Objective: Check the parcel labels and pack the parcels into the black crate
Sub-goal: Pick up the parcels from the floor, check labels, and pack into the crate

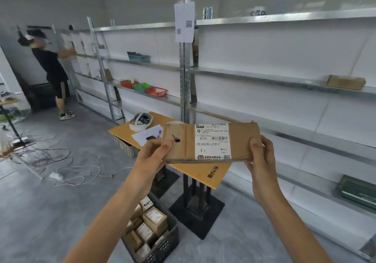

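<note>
STEP: label check, by my reading; parcel point(240, 140) held up at centre, label point(212, 140) facing the viewer | HANDS: left hand point(154, 152) and right hand point(261, 157) each grip one end | NEXT: probably lower it into a gap in the part-filled black crate point(162, 246), 6 o'clock | ROOM: wooden table point(203, 171) behind; metal shelving point(284, 79) 12 to 3 o'clock; cables point(61, 161) on the floor, 9 o'clock

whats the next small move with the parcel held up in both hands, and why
Probably lower the parcel toward the black crate on the floor below. The left hand and right hand hold it by its ends with the label facing the camera and readable, so the check looks doable now. The crate already holds other parcels.
</note>
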A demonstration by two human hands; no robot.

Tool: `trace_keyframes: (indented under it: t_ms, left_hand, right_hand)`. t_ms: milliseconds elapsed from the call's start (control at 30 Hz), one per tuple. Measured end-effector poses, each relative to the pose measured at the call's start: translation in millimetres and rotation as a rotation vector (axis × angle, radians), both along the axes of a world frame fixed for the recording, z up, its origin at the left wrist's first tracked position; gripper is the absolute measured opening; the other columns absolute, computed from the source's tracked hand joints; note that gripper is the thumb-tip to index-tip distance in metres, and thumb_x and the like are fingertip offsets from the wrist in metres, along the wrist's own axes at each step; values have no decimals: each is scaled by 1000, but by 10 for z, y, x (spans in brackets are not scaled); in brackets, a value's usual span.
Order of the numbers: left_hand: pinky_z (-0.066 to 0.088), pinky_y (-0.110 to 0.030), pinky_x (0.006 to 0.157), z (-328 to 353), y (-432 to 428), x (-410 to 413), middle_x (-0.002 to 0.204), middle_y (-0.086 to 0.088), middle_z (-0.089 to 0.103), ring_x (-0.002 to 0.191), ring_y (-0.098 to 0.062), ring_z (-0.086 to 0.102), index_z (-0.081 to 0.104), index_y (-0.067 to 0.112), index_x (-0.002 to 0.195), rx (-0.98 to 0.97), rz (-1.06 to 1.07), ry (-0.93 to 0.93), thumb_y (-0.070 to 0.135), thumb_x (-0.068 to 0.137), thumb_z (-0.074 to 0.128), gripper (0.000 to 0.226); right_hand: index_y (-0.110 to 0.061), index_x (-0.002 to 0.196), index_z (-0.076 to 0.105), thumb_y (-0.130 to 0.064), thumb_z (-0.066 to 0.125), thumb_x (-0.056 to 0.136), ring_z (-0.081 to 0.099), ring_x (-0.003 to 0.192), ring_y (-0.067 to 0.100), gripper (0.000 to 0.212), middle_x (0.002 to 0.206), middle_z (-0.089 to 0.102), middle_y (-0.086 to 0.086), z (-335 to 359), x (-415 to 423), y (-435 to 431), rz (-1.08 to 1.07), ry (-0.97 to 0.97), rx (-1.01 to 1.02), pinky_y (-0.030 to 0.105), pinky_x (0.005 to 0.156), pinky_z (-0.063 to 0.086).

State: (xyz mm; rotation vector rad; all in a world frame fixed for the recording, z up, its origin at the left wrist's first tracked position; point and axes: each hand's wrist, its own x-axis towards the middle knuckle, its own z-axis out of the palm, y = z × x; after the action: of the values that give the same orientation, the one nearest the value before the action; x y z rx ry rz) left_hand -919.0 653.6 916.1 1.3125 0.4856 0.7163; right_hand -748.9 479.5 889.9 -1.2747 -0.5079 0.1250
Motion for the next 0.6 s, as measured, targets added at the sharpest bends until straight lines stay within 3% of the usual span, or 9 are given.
trace_keyframes:
  t_ms: [133, 267, 433, 600]
  left_hand:
    - [51, -32, 90, -42, 559, 303, 103, -4, 66, 92, -14, 62, 63, 12, 104, 111, 20, 66, 22, 89, 59, 19]
    - [47, -39, 99, 5, 1153, 674, 109, -6, 67, 105, -21, 60, 66, 12, 111, 176, 85, 172, 22, 89, 60, 25]
    - [52, -29, 89, -56, 1834, 890, 96, 1, 71, 94, -17, 64, 69, 22, 98, 216, 122, 210, 19, 90, 60, 13]
    - [52, -14, 73, -266, 2491, 994, 84, 16, 72, 79, 1, 66, 67, 24, 103, 220, 150, 213, 14, 92, 57, 18]
  right_hand:
    - [-28, 117, 42, -38, 43, 97, 61, 74, -15, 23, 105, 57, -11, -181, 330, 538, -4, 28, -62, 7, 53, 48]
    - [-33, 117, 41, -41, 41, 97, 59, 88, -2, 22, 110, 56, -9, -284, 630, 1118, -17, 91, -114, 14, 64, 44]
    - [-30, 118, 46, -37, 42, 98, 60, 101, 20, 22, 110, 58, -6, -280, 893, 1854, 7, 96, -207, 41, 82, 51]
    - [-28, 125, 51, -39, 42, 97, 62, 99, 19, 31, 112, 63, -2, -388, 957, 2487, 13, 20, -331, 37, 78, 52]
